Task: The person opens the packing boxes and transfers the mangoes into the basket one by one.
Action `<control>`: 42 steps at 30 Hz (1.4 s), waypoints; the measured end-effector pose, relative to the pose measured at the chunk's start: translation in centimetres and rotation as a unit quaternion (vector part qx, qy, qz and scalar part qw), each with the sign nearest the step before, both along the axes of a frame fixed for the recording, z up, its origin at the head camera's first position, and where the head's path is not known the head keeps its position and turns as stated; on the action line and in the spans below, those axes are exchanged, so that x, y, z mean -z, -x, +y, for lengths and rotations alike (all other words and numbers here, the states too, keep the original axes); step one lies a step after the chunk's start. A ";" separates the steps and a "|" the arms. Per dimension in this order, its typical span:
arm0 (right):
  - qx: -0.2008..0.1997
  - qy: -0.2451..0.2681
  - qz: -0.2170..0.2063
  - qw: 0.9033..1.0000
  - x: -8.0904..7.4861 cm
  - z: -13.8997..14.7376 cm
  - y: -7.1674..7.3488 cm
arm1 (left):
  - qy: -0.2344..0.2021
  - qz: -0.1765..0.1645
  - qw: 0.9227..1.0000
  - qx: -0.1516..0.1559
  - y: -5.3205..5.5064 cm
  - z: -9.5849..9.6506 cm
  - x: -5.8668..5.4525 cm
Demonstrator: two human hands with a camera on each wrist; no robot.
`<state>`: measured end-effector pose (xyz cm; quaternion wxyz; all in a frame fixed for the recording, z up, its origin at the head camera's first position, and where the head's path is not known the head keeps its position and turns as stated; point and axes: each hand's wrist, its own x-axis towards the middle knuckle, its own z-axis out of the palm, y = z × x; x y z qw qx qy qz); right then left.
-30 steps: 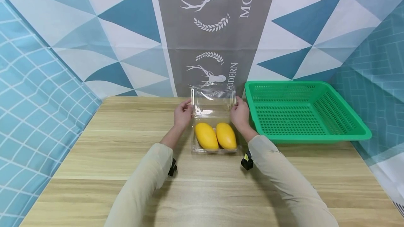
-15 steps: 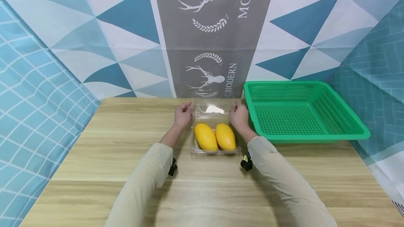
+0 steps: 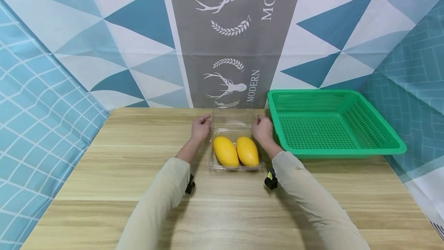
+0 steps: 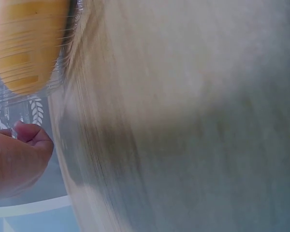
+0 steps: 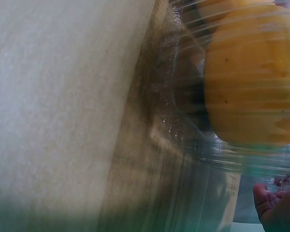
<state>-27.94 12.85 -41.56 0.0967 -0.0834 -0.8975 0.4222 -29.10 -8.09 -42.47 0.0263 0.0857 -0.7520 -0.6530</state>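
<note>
Find the clear plastic box [image 3: 236, 168] at the far middle of the wooden table [image 3: 222, 211], left of the green basket [image 3: 343, 152], with two yellow mangoes [image 3: 226, 152] side by side in its base. Held by the lid's [image 3: 233, 120] left edge in the left hand [image 3: 201, 127] and by its right edge in the right hand [image 3: 263, 129]. Probably thin, light, slick and easily creased, so best pinched lightly at the firmer side rims.

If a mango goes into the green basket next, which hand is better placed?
Probably the right hand: it is at the clear lid, on the side toward the green basket, close to the right mango. The left hand is at the lid's opposite side and would likely have to reach across.
</note>
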 end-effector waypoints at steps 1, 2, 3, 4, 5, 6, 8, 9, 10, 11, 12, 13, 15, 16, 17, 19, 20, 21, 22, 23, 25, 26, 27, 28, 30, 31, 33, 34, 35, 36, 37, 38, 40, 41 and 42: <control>0.000 -0.001 -0.001 1.000 0.0 0.0 0.0 | 0.003 0.000 1.000 0.001 0.0 0.0 0.0; -0.001 -0.002 -0.001 1.000 0.0 0.0 -0.1 | 0.005 -0.001 1.000 0.002 0.0 0.0 0.1; -0.001 -0.002 -0.002 1.000 0.1 0.0 -0.1 | 0.007 -0.001 1.000 0.003 0.1 0.0 0.1; -0.001 -0.001 -0.003 1.000 0.1 0.0 -0.1 | 0.009 -0.003 1.000 0.005 0.1 0.0 0.2; -0.001 -0.001 -0.004 1.000 0.1 0.0 -0.1 | 0.010 -0.006 1.000 0.005 0.1 0.0 0.2; -0.002 0.000 -0.005 1.000 0.1 0.1 -0.1 | 0.010 -0.008 1.000 0.006 0.1 0.0 0.2; -0.003 0.000 -0.007 1.000 0.1 0.1 -0.1 | 0.009 -0.012 1.000 0.007 0.1 0.0 0.4; -0.003 -0.001 -0.009 1.000 0.1 0.1 -0.1 | 0.008 -0.013 1.000 0.006 0.2 0.0 0.4; -0.003 0.001 -0.011 1.000 0.1 0.1 -0.1 | 0.007 -0.014 1.000 0.006 0.2 0.0 0.5; -0.004 0.001 -0.013 1.000 0.2 0.1 -0.1 | 0.008 -0.016 1.000 0.004 0.2 0.0 0.5; -0.005 0.000 -0.014 1.000 0.2 0.1 -0.1 | 0.007 -0.016 1.000 0.003 0.3 0.0 0.6; -0.006 -0.001 -0.017 1.000 0.2 0.1 -0.1 | 0.007 -0.018 1.000 0.002 0.3 0.0 0.7; -0.007 0.002 -0.021 1.000 0.3 0.1 -0.1 | 0.008 -0.022 1.000 0.000 0.3 0.0 0.8; -0.007 0.006 -0.024 1.000 0.3 0.1 -0.2 | 0.009 -0.023 1.000 -0.001 0.3 0.0 0.9; -0.008 0.008 -0.025 1.000 0.3 0.0 -0.2 | 0.008 -0.025 1.000 -0.002 0.4 0.0 0.9; -0.007 0.010 -0.027 1.000 0.3 0.0 -0.2 | 0.007 -0.028 1.000 -0.002 0.4 0.0 1.0; -0.007 0.010 -0.027 1.000 0.3 0.0 -0.2 | 0.007 -0.027 1.000 -0.002 0.4 -0.1 1.1; -0.008 0.012 -0.029 0.999 0.3 0.0 -0.2 | 0.006 -0.027 1.000 -0.001 0.4 -0.1 1.1; -0.008 0.011 -0.030 0.999 0.3 0.0 -0.2 | 0.006 -0.026 1.000 -0.001 0.5 -0.1 1.1; -0.008 0.010 -0.030 0.999 0.3 0.1 -0.2 | 0.006 -0.026 1.000 0.000 0.5 -0.1 1.1; -0.008 0.010 -0.033 0.999 0.3 0.1 -0.1 | 0.005 -0.026 1.000 0.001 0.5 -0.1 1.2; -0.008 0.012 -0.034 0.999 0.3 0.1 -0.1 | 0.003 -0.027 1.000 0.002 0.5 -0.1 1.1; -0.008 0.015 -0.037 0.999 0.4 0.2 -0.1 | 0.002 -0.030 1.000 0.002 0.5 -0.1 1.1; -0.008 0.017 -0.038 0.999 0.4 0.1 0.0 | 0.001 -0.033 0.999 0.003 0.5 -0.1 1.1; -0.007 0.019 -0.040 0.999 0.4 0.1 0.0 | -0.001 -0.039 0.999 0.004 0.5 -0.1 1.0; -0.007 0.020 -0.041 0.999 0.3 0.1 -0.1 | -0.004 -0.042 0.999 0.005 0.4 -0.1 1.0; -0.008 0.022 -0.042 0.999 0.3 0.1 -0.1 | -0.007 -0.049 0.999 0.007 0.4 -0.1 0.9; -0.008 0.023 -0.042 0.999 0.3 0.1 -0.1 | -0.010 -0.051 0.999 0.008 0.4 -0.1 1.0; -0.007 0.023 -0.042 0.999 0.2 0.1 -0.1 | -0.013 -0.054 0.998 0.008 0.4 -0.1 1.0; -0.008 0.024 -0.042 0.999 0.2 0.1 -0.1 | -0.018 -0.057 0.998 0.009 0.4 -0.1 1.0; -0.009 0.026 -0.044 0.999 0.2 0.1 -0.1 | -0.022 -0.060 0.998 0.009 0.4 -0.1 1.0; -0.009 0.027 -0.044 0.999 0.2 0.1 -0.1 | -0.024 -0.061 0.998 0.009 0.4 -0.1 1.1; -0.010 0.027 -0.046 0.999 0.3 0.1 -0.1 | -0.028 -0.064 0.998 0.009 0.4 -0.1 1.1; -0.011 0.027 -0.047 0.998 0.3 0.1 -0.1 | -0.028 -0.065 0.997 0.010 0.4 -0.1 1.1; -0.012 0.026 -0.048 0.998 0.3 0.1 -0.1 | -0.028 -0.065 0.997 0.010 0.4 -0.1 1.1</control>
